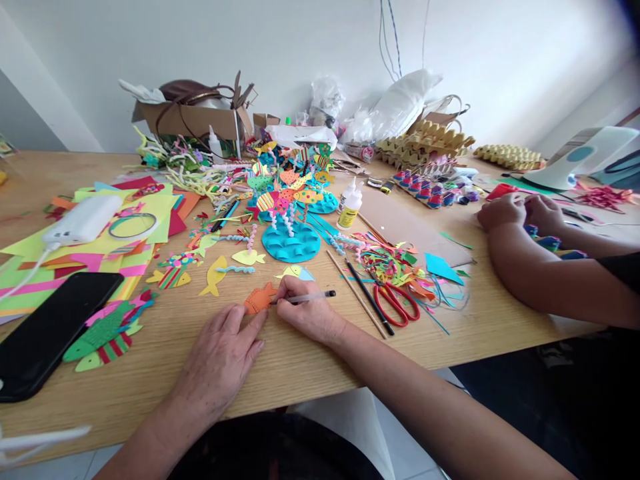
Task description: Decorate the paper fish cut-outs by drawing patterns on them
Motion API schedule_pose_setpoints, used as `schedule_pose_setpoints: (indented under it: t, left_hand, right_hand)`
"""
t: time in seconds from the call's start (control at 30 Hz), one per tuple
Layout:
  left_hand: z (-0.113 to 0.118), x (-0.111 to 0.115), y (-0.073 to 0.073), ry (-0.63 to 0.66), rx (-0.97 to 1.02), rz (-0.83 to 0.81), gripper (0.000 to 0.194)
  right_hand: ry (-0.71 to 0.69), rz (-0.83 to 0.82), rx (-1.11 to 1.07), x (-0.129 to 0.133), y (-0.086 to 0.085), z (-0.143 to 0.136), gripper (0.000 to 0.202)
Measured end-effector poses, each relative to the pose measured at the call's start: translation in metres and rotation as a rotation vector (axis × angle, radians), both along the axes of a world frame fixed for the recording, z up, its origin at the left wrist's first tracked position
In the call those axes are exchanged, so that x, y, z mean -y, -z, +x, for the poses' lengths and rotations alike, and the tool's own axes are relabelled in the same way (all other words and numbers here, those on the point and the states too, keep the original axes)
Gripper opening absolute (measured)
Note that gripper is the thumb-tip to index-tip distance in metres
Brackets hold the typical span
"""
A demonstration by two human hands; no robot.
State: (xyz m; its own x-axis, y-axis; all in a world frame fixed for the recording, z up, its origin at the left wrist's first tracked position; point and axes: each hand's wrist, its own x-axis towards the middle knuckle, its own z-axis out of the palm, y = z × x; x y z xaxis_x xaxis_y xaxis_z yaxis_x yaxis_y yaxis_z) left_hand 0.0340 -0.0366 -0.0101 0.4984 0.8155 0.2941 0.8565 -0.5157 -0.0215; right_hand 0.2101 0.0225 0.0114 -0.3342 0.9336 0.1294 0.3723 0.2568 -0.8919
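Note:
An orange paper fish (257, 299) with dark dotted markings lies on the wooden table. My left hand (223, 352) rests flat with fingers stretched out, its fingertips touching the fish's lower edge. Pinched in my right hand (306, 309) is a pen (316, 295) with a clear barrel and black end; its tip, mostly hidden, is at the fish's tail. Just beyond my right hand is a yellow and blue paper fish (295, 272). A yellow fish (215, 276) with a blue twisted stem lies to the left.
Red scissors (397, 303), a black pencil (370, 297) and paper scraps (387, 260) lie right. Fish stand on blue bases (291, 241) behind, near glue bottles (350, 208). A phone (55, 333) and coloured sheets (165, 220) occupy the left. Another person's hands (505, 212) work at right.

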Motion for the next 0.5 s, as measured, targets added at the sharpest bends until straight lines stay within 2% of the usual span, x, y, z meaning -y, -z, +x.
schedule_pose_setpoints:
  t: [0.5]
  left_hand:
    - [-0.0019,-0.0005,0.0008,-0.007,0.055,-0.022,0.034]
  right_hand:
    - [0.035,0.008,-0.008,-0.0009,-0.0007,0.0036,0.009]
